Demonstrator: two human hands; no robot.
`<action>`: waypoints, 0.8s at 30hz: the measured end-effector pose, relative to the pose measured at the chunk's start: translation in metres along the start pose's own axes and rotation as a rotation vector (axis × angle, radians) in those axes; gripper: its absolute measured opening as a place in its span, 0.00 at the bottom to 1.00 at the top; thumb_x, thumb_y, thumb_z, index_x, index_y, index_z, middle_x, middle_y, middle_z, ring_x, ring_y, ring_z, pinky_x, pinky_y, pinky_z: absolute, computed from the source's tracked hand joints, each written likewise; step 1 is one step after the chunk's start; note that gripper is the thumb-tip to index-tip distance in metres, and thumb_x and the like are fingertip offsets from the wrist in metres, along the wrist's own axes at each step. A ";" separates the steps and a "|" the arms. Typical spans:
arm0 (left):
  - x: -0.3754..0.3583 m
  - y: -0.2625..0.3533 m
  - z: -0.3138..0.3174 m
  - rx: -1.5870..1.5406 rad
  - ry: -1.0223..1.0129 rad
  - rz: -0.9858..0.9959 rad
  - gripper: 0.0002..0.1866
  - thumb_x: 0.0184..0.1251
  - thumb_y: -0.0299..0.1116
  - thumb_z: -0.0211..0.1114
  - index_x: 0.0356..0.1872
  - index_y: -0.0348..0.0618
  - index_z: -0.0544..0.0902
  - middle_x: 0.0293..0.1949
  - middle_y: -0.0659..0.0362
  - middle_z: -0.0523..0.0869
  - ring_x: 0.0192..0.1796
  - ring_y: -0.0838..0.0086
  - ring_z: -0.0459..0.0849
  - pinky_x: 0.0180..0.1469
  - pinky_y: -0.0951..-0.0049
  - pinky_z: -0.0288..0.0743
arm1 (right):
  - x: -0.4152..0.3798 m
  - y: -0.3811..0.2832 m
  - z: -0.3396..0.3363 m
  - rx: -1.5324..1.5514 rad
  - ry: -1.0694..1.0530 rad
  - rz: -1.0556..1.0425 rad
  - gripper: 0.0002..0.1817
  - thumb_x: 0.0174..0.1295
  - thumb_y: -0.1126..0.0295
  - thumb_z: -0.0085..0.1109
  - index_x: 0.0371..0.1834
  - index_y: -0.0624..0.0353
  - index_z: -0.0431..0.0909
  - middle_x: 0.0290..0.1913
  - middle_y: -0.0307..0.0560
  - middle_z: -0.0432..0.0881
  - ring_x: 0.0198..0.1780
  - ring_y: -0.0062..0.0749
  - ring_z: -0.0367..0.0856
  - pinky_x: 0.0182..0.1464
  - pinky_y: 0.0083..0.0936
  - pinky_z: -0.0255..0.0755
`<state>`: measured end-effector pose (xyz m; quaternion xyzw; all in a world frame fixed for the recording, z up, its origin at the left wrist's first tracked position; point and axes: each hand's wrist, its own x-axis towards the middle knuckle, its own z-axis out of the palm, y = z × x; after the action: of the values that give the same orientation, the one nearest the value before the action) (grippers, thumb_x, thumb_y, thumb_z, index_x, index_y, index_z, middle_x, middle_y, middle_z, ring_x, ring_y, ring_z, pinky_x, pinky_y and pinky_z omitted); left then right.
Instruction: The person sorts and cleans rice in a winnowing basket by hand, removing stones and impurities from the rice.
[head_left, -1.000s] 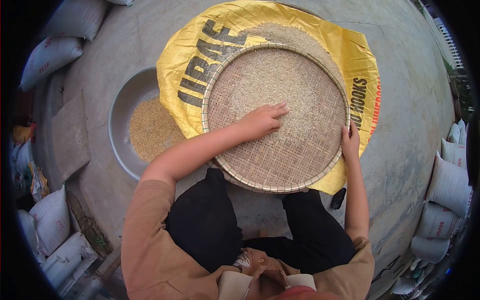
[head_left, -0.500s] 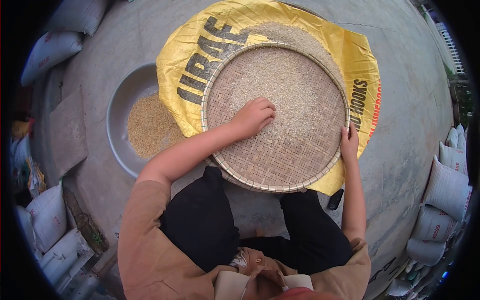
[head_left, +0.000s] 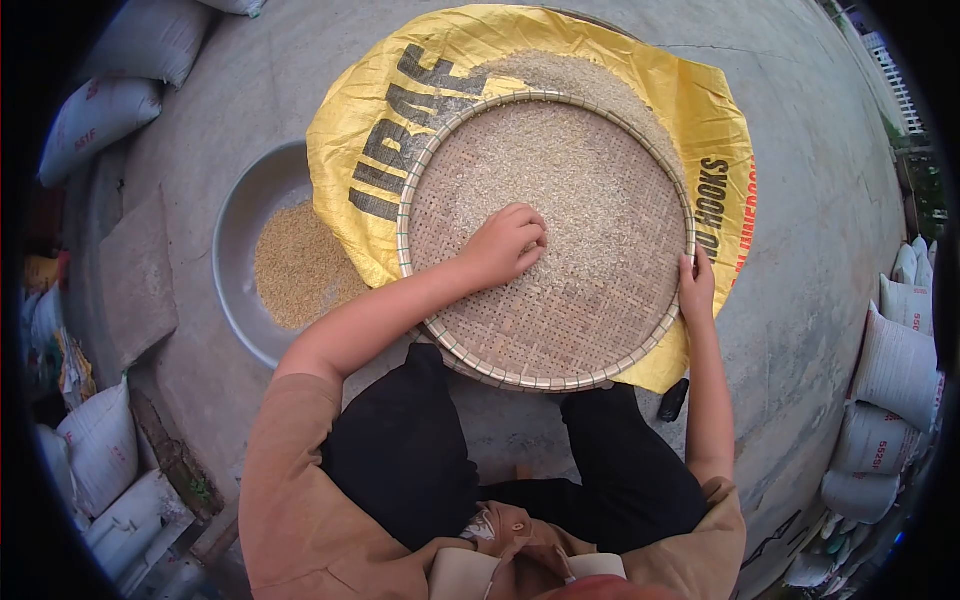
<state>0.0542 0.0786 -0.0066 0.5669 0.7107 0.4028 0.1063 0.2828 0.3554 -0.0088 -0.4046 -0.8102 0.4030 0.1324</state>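
Note:
A round woven bamboo winnowing tray (head_left: pixel 520 340) lies tilted across my lap, with pale husked grain (head_left: pixel 550 180) spread over its middle and far side. My left hand (head_left: pixel 512 245) is inside the tray at the near edge of the grain. Its fingers are curled and pressed together, and whatever lies between them is hidden. At the right side of the tray my right hand (head_left: pixel 697 287) grips the rim, fingers on the outside.
Beneath the tray spreads a yellow woven sack (head_left: pixel 350 130) with more grain (head_left: pixel 590 75) on it. A metal basin (head_left: pixel 235 235) of golden grain (head_left: pixel 300 265) stands at left. Filled white sacks (head_left: pixel 893 365) line both sides. A small black object (head_left: pixel 673 400) lies by my right knee.
The view has shifted slightly. My left hand stays curled at nearly the same spot on the grain, and my right hand keeps its grip on the rim.

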 end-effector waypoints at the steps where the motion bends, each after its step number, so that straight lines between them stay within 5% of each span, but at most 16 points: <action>1: 0.001 0.004 -0.002 -0.002 -0.003 0.003 0.05 0.54 0.29 0.65 0.30 0.42 0.77 0.40 0.59 0.79 0.48 0.67 0.76 0.50 0.66 0.70 | 0.000 0.000 0.000 0.000 0.004 0.003 0.24 0.65 0.67 0.54 0.62 0.65 0.66 0.41 0.45 0.77 0.39 0.24 0.73 0.44 0.20 0.69; 3: 0.003 0.011 -0.006 -0.295 0.018 -0.299 0.06 0.61 0.31 0.56 0.28 0.41 0.74 0.36 0.57 0.78 0.38 0.71 0.76 0.40 0.71 0.70 | 0.000 0.000 0.000 -0.018 -0.001 0.002 0.24 0.65 0.67 0.53 0.62 0.65 0.66 0.42 0.47 0.78 0.41 0.27 0.75 0.46 0.22 0.70; 4: 0.003 0.009 -0.008 -0.297 0.015 -0.298 0.06 0.61 0.31 0.56 0.28 0.41 0.74 0.36 0.57 0.78 0.38 0.71 0.76 0.40 0.71 0.70 | 0.001 0.004 0.001 -0.019 0.000 0.005 0.24 0.65 0.67 0.53 0.62 0.65 0.66 0.42 0.47 0.78 0.41 0.27 0.75 0.46 0.22 0.70; 6: 0.001 0.001 -0.016 -1.084 -0.071 -0.705 0.10 0.65 0.35 0.48 0.26 0.42 0.71 0.29 0.58 0.76 0.31 0.73 0.73 0.32 0.74 0.66 | 0.003 0.014 0.003 -0.067 0.062 -0.111 0.24 0.63 0.68 0.55 0.62 0.64 0.67 0.45 0.52 0.79 0.43 0.34 0.78 0.47 0.27 0.71; 7: -0.003 -0.001 -0.022 -1.084 -0.069 -0.703 0.10 0.65 0.35 0.48 0.26 0.42 0.71 0.29 0.58 0.76 0.31 0.73 0.73 0.32 0.74 0.66 | 0.001 0.002 0.002 -0.067 0.063 -0.113 0.24 0.63 0.68 0.55 0.62 0.64 0.67 0.45 0.52 0.79 0.43 0.34 0.78 0.47 0.27 0.71; 9: -0.012 -0.004 -0.037 -1.619 0.007 -0.699 0.12 0.66 0.35 0.43 0.25 0.42 0.69 0.26 0.59 0.72 0.31 0.73 0.73 0.29 0.76 0.65 | -0.009 -0.042 0.001 -0.704 0.391 -0.613 0.24 0.60 0.68 0.58 0.59 0.63 0.69 0.46 0.55 0.78 0.44 0.44 0.78 0.47 0.32 0.72; 11: -0.021 -0.003 -0.061 -1.736 0.083 -0.709 0.11 0.65 0.34 0.43 0.25 0.42 0.68 0.25 0.59 0.70 0.28 0.73 0.69 0.26 0.76 0.63 | -0.018 -0.065 0.007 -0.588 0.226 -0.629 0.22 0.58 0.68 0.59 0.56 0.61 0.71 0.44 0.54 0.78 0.43 0.44 0.78 0.45 0.33 0.72; 16: -0.064 -0.010 -0.131 -1.666 0.389 -0.693 0.10 0.65 0.35 0.43 0.26 0.43 0.68 0.25 0.60 0.69 0.25 0.77 0.66 0.22 0.82 0.60 | -0.053 -0.115 0.055 -0.252 -0.493 -0.508 0.11 0.55 0.68 0.62 0.41 0.55 0.77 0.36 0.44 0.76 0.36 0.38 0.78 0.36 0.31 0.73; 22: -0.137 -0.043 -0.200 -1.290 0.708 -0.621 0.11 0.67 0.37 0.44 0.24 0.47 0.64 0.22 0.64 0.67 0.20 0.80 0.62 0.19 0.83 0.56 | -0.067 -0.119 0.089 -0.311 -0.587 -0.523 0.11 0.55 0.65 0.62 0.38 0.56 0.77 0.36 0.45 0.75 0.37 0.40 0.79 0.37 0.33 0.74; 24: -0.156 -0.055 -0.210 -0.762 0.835 -0.974 0.11 0.67 0.37 0.49 0.26 0.44 0.68 0.22 0.62 0.69 0.19 0.77 0.66 0.21 0.78 0.62 | -0.067 -0.118 0.094 -0.340 -0.595 -0.489 0.11 0.55 0.65 0.62 0.38 0.56 0.77 0.36 0.45 0.75 0.37 0.40 0.79 0.38 0.33 0.74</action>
<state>-0.0607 -0.1568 0.0450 -0.0883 0.6740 0.7102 0.1832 0.2102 0.2116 0.0287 -0.0822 -0.9403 0.3195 -0.0842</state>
